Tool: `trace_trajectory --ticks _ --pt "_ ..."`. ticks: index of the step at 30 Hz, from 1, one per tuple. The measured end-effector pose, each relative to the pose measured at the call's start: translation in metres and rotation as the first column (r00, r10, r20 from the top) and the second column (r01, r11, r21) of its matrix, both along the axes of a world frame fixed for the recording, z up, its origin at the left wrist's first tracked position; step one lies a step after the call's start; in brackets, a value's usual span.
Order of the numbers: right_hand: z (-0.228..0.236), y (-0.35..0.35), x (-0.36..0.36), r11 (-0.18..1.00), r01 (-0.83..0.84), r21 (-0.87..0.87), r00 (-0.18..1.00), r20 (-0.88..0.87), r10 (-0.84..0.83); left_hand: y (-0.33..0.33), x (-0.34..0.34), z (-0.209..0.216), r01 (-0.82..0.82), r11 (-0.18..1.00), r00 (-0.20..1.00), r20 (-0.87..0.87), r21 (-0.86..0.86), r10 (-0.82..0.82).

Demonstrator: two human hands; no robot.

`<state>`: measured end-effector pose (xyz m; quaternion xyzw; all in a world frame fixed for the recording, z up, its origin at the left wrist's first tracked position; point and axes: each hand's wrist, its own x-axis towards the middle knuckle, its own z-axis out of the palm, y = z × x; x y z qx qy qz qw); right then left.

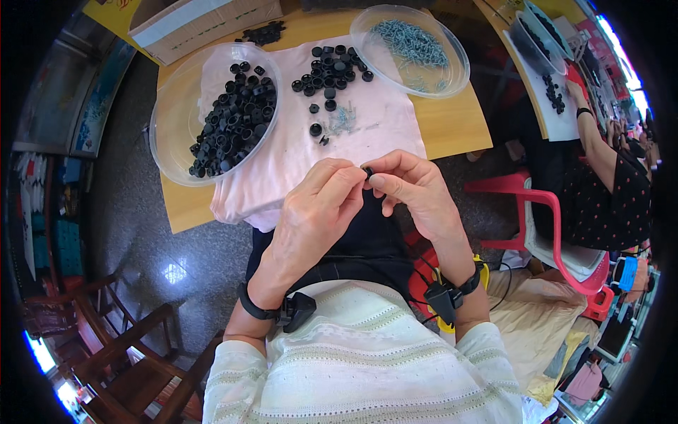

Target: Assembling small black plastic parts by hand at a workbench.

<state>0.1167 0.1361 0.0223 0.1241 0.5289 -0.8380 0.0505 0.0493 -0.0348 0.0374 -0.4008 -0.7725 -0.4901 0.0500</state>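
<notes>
My left hand (318, 208) and my right hand (418, 191) meet just off the near edge of the pink cloth (385, 124). Between the right thumb and forefinger is a small black plastic part (368, 172), mostly covered by the fingertips. The left fingers are pinched together right against it; whatever they hold is hidden. Beyond the hands lie a few loose black round caps (315, 129) and a small scatter of silvery screws (343, 120). Farther back, more black caps (332, 69) form a loose pile on the cloth.
At left a clear round tub (161, 134) holds many black caps. Another clear tub (458, 71), back right, contains screws. A cardboard box (191, 32) stands at the rear of the wooden table (466, 127). On the right are a red chair (558, 219) and a person's arm (599, 145) at another table.
</notes>
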Motion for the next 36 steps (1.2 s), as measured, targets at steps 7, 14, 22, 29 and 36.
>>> trace_trajectory --ticks 7,14,22,29,36 --pt "-0.011 -0.006 0.006 0.998 0.022 0.056 0.998 -0.052 -0.019 -0.012 -0.003 -0.018 0.070 0.971 0.792 0.580 0.227 -0.193" --pt "-0.021 0.001 -0.005 0.979 0.169 0.110 0.985 -0.063 -0.163 -0.012 -0.035 -0.030 -0.199 0.973 0.948 0.227 -0.119 0.221" --pt "-0.024 0.004 -0.010 0.977 0.172 0.123 0.985 -0.023 -0.171 0.003 -0.053 -0.049 -0.241 0.954 0.961 0.096 -0.178 0.261" --pt "-0.018 0.002 -0.010 0.959 0.163 0.231 0.986 -0.061 -0.153 0.005 -0.047 -0.037 -0.231 0.969 0.954 0.174 -0.088 0.243" --pt "0.014 -0.017 -0.009 0.747 0.313 0.587 0.874 -0.486 0.016 -0.002 -0.029 -0.030 -0.081 0.880 0.769 0.591 0.468 -0.244"
